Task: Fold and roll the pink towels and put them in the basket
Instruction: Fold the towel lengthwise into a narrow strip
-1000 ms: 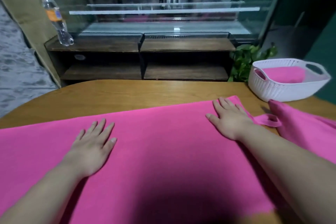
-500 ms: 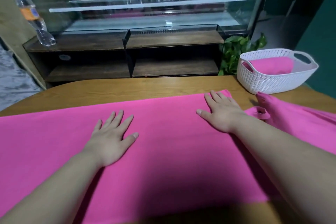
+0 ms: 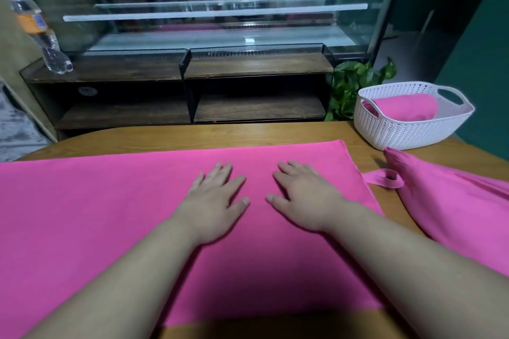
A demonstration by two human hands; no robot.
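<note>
A large flat pink cloth towel is lying spread over the light brown wooden table. It is covering most of the top, from the left edge almost to the right side, and it is reaching close to the near edge. Both hands are resting on the middle of this towel, palms down, just beside each other but apart. The left hand is lying flat with its fingers straight and a little spread, grasping nothing. The right hand is lying in the same way, its fingers released and stretched on the cloth, the thumb pointing toward the left hand. The two bare forearms are coming in over the near edge of the table.

At the far right corner of the table a white plastic basket with a woven pattern and cut-out handles is standing, and a rolled pink towel is lying inside it. A loose wrinkled pink towel is lying along the right edge of the table, its far tip very near the basket wall. A small pink fabric loop is lying on the bare wood between the flat towel and the loose one, touching the right edge of the flat towel.

Behind the far edge of the table a dark wooden shelf unit is standing under a glass display case. A clear plastic bottle with an orange label is standing on the left end of the shelf unit. A green leafy plant is showing behind the basket.
</note>
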